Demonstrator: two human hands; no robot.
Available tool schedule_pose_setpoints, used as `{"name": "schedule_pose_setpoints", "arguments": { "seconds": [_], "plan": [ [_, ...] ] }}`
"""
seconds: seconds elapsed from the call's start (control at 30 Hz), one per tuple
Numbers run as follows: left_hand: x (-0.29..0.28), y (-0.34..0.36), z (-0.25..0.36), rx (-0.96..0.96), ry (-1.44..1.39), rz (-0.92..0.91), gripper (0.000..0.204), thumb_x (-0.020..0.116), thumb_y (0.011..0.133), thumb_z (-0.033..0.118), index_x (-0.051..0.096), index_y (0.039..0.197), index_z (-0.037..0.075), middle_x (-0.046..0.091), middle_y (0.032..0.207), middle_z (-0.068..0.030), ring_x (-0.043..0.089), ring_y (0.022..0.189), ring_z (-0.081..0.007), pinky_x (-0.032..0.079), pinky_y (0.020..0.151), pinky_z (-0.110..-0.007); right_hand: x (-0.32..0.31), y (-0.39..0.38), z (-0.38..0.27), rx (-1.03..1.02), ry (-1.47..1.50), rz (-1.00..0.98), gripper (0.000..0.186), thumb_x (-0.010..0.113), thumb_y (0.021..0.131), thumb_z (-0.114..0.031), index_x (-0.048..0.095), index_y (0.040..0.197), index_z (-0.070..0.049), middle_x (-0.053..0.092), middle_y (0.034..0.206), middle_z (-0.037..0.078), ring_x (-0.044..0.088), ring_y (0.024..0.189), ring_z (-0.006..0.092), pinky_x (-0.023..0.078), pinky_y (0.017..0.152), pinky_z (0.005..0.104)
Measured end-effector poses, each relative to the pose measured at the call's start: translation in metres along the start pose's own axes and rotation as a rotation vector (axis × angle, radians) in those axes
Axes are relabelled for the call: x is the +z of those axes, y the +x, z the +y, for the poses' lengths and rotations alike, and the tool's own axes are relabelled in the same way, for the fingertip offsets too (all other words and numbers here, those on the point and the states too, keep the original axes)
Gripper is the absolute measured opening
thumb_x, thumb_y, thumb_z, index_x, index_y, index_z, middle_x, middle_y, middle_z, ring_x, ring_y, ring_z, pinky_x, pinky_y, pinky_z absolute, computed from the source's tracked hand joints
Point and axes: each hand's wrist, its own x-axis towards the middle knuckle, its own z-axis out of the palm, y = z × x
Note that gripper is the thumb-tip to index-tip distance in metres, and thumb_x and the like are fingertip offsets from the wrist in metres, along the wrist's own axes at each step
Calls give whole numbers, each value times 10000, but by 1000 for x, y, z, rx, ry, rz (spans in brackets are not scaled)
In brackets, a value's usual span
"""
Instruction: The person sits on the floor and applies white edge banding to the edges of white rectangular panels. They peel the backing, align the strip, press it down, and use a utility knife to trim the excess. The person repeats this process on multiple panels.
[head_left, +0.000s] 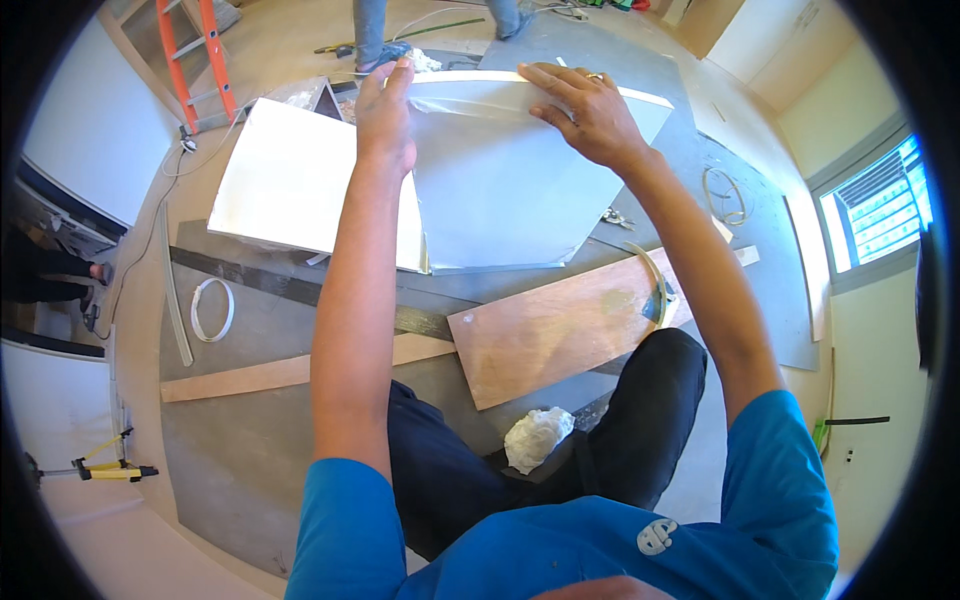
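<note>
Right grip (585, 105) over far edge of pale panel (515, 185).

I see a pale grey panel (510, 180). Its white far edge runs from the left hand (385, 118) past the right hand (600, 115).

The panel (500, 190) looks smooth and faintly glossy. On its near side, the board (545, 325) is matt wood, the wad (538, 438) crumpled paper or cloth.
</note>
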Motion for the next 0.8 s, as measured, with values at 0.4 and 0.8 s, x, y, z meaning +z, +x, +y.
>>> {"name": "schedule_pose_setpoints", "arguments": {
  "seconds": [0.4,0.8],
  "plan": [
    [-36,2,45,554,690,-275,193,709,989,143,751,1135,24,733,1096,-59,670,973,-133,521,895,-267,25,3,0,20,-84,142,444,655,979,-449,650,1376,-252,710,1255,63,664,1126,294,438,997,441],
    [25,7,49,964,1230,-349,244,673,934,163,711,1167,99,737,1013,-170,701,878,-353,545,808,-427,31,3,3,61,-55,169,466,639,978,-493,656,1363,-230,717,1233,57,668,1130,262,438,980,446]
  ]
}}
